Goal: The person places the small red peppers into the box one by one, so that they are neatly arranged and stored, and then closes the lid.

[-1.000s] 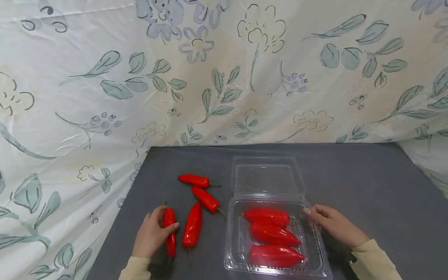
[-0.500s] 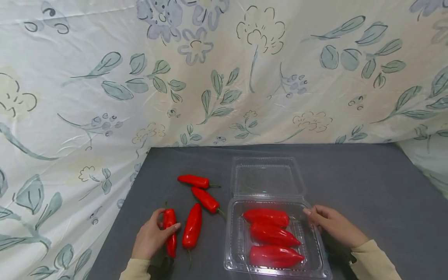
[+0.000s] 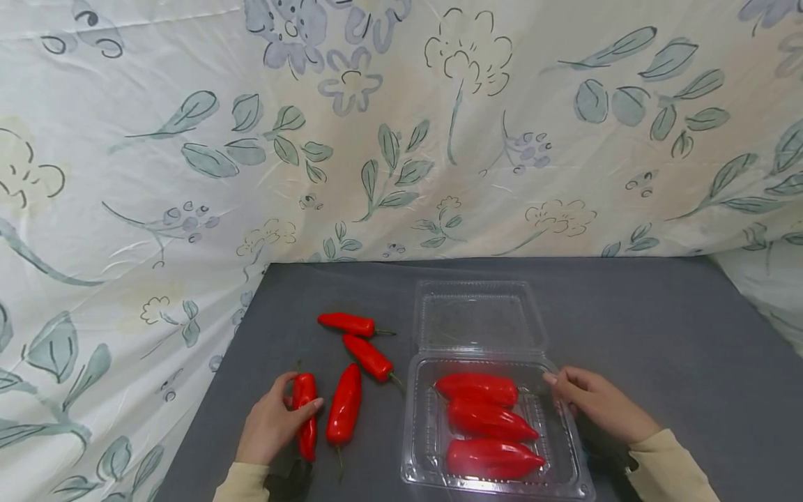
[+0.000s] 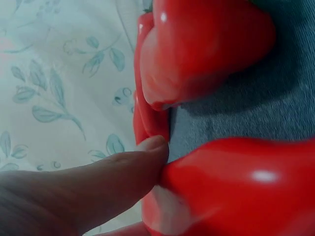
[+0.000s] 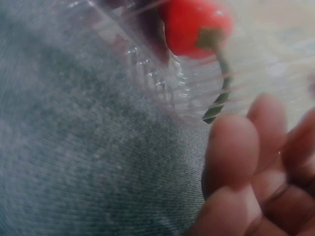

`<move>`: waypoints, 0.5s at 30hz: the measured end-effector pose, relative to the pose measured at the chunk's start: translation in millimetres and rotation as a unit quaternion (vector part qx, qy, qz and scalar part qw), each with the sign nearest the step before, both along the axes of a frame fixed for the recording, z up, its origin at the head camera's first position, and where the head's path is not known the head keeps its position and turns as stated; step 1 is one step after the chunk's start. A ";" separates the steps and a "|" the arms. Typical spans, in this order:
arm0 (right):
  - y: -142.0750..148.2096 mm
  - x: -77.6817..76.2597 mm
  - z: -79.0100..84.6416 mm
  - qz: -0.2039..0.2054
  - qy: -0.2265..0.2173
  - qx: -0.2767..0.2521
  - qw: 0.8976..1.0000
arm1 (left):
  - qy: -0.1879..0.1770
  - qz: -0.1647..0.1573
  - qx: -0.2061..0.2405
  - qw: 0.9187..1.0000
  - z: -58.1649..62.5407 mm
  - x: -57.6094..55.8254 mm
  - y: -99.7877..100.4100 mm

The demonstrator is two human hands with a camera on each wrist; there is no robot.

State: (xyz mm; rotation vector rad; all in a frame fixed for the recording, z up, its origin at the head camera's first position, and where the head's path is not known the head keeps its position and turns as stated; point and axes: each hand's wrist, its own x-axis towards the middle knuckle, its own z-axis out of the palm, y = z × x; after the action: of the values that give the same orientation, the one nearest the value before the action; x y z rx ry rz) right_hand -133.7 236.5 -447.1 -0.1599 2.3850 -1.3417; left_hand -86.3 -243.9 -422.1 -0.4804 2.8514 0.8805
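A red chili pepper, long and glossy, stands lengthwise between the thumb and fingers of my left hand, low over the table. In the left wrist view the thumb lies along this pepper, and another red pepper shows past it. Thumb and curled fingers of my right hand pinch the right rim of a clear plastic clamshell container. Inside it lie three red peppers side by side, the middle one among them. From the right wrist, a green stem shows through the plastic wall.
Just right of the held pepper lies another red pepper. Farther back are two more, one slanted and one nearly level. The container's lid lies folded back on the grey cloth. A floral curtain hangs behind.
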 end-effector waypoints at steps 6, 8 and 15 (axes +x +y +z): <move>0.8 -0.2 -1.7 -0.002 0.000 -0.001 1.000 | 0.018 -0.018 -0.009 1.000 2.7 -2.7 1.0; 1.6 -0.4 -2.9 -0.003 0.003 0.000 1.000 | 0.029 -0.027 -0.017 0.999 6.1 -4.1 2.2; 1.9 -0.4 -4.2 -0.003 -0.001 0.000 1.000 | 0.055 -0.040 -0.019 0.997 20.1 -9.5 11.1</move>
State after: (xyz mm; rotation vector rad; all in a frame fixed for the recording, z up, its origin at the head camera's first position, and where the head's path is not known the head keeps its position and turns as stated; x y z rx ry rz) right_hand -134.1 238.4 -451.4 -0.1510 2.3869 -1.3432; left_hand -95.9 -232.8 -402.0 -0.3287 2.9688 0.8656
